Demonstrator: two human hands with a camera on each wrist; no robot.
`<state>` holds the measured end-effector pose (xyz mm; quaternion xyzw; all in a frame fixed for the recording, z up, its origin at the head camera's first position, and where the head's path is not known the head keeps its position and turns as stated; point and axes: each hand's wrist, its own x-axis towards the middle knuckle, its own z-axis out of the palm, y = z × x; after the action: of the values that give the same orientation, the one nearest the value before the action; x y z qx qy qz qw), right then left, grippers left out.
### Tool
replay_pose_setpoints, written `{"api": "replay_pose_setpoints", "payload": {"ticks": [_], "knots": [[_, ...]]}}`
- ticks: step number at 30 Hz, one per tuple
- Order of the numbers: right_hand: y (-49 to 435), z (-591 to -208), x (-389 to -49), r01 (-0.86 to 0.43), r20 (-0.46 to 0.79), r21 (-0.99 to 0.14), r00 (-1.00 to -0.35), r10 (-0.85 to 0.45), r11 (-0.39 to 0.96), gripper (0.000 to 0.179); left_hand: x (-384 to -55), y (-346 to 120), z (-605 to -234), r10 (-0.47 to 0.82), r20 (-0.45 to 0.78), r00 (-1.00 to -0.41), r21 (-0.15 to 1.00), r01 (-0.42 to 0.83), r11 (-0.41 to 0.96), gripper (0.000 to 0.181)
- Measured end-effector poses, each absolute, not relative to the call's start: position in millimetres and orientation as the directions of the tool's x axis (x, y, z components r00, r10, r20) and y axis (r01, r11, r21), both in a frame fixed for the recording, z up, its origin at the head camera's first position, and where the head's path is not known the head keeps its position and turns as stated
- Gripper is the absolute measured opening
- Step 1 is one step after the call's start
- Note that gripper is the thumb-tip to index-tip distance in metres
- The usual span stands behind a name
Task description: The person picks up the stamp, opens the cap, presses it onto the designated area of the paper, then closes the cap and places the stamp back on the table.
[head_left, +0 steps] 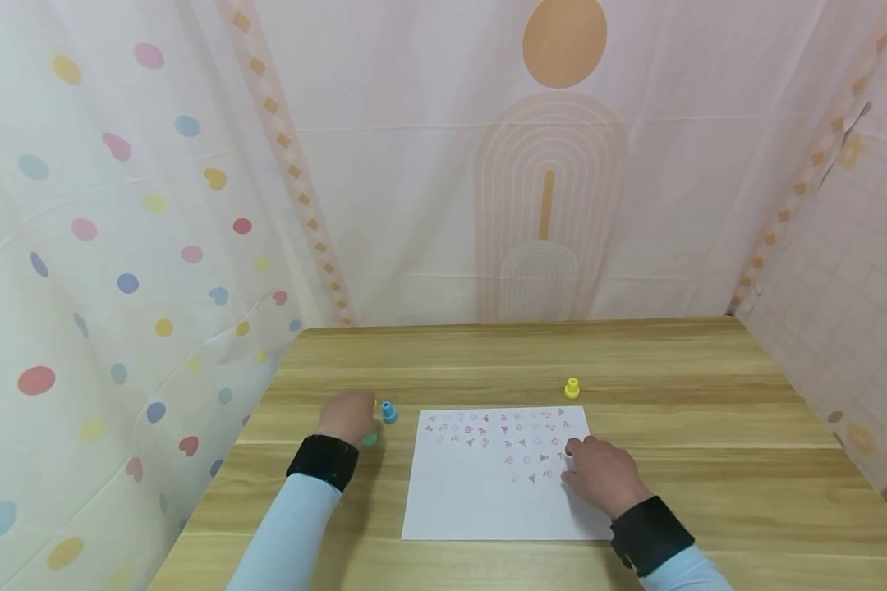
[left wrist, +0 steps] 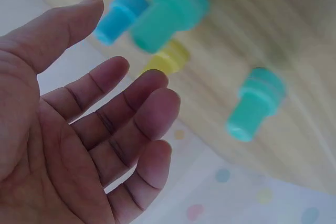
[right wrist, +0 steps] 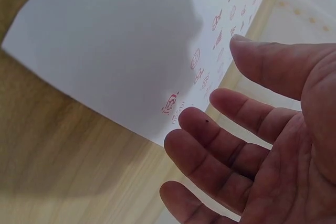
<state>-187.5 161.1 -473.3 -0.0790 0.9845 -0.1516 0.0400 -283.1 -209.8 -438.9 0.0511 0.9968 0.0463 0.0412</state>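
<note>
My left hand (head_left: 346, 417) is over the left side of the table, beside a small blue stamp (head_left: 388, 412). In the left wrist view its fingers are loosely bent and apart, with nothing between them. Beyond the fingertips stand a teal stamp (left wrist: 170, 14), a yellow stamp (left wrist: 168, 59) and a second teal stamp (left wrist: 257, 103). My right hand (head_left: 602, 476) is at the right edge of a white sheet of paper (head_left: 473, 509), its fingers spread and holding nothing. Rows of small red stamped prints (right wrist: 195, 59) cover the sheet's upper part.
Another yellow stamp (head_left: 572, 389) stands behind the paper's far right corner. The wooden table (head_left: 710, 394) ends at a patterned curtain (head_left: 414, 205) at the back. A dotted curtain (head_left: 155, 287) hangs along its left side.
</note>
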Motion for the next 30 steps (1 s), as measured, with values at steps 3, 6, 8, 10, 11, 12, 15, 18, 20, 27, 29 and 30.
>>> {"api": "replay_pose_setpoints", "payload": {"ticks": [3,6,8,10,11,12,15,18,20,27,29,30], "knots": [[161.8,-474.3,-187.9,-0.145,-0.051,-0.3,-0.985,-0.168,0.943,0.027,-282.7,-200.5,-429.4,0.118,-0.076,-0.99,0.098,0.11,0.989,0.024],[162.6,-475.5,-188.3,-0.143,-0.052,-0.294,-0.985,-0.165,0.945,0.028,-283.0,-188.6,-422.5,0.136,-0.082,-0.987,0.068,0.131,0.989,0.025],[162.9,-476.1,-188.8,-0.14,-0.058,-0.296,-0.985,-0.164,0.945,0.029,-283.1,-179.9,-420.4,0.155,-0.086,-0.984,0.052,0.151,0.987,0.023],[163.3,-476.5,-189.0,-0.135,-0.066,-0.3,-0.985,-0.161,0.945,0.029,-282.8,-170.3,-420.4,0.18,-0.09,-0.98,0.039,0.177,0.983,0.022],[163.3,-476.4,-189.1,-0.133,-0.069,-0.303,-0.985,-0.161,0.944,0.029,-282.4,-165.0,-420.8,0.192,-0.087,-0.978,0.038,0.189,0.981,0.024],[163.4,-476.5,-189.0,-0.132,-0.071,-0.305,-0.984,-0.161,0.943,0.029,-282.4,-159.4,-421.4,0.21,-0.083,-0.974,0.045,0.207,0.977,0.025],[163.3,-476.0,-188.0,-0.137,-0.067,-0.303,-0.984,-0.164,0.943,0.029,-282.4,-141.5,-424.8,0.242,-0.079,-0.967,0.048,0.239,0.97,0.029],[163.4,-475.2,-187.7,-0.144,-0.062,-0.296,-0.984,-0.169,0.944,0.03,-283.9,-123.1,-428.3,0.264,-0.086,-0.961,0.054,0.26,0.964,0.034],[163.3,-474.7,-187.7,-0.143,-0.066,-0.294,-0.983,-0.17,0.945,0.03,-284.8,-111.4,-430.0,0.277,-0.102,-0.955,0.051,0.273,0.961,0.037],[163.5,-476.0,-190.0,-0.11,-0.097,-0.297,-0.985,-0.144,0.948,0.032,-289.3,-70.7,-429.7,0.37,-0.123,-0.921,0.043,0.368,0.929,0.034],[164.0,-476.0,-189.9,-0.107,-0.098,-0.296,-0.985,-0.141,0.949,0.032,-291.0,-60.3,-428.8,0.396,-0.118,-0.911,0.047,0.393,0.918,0.031],[164.4,-476.0,-189.7,-0.106,-0.098,-0.296,-0.985,-0.141,0.949,0.031,-291.8,-55.5,-428.4,0.41,-0.115,-0.905,0.052,0.406,0.912,0.028]]}}
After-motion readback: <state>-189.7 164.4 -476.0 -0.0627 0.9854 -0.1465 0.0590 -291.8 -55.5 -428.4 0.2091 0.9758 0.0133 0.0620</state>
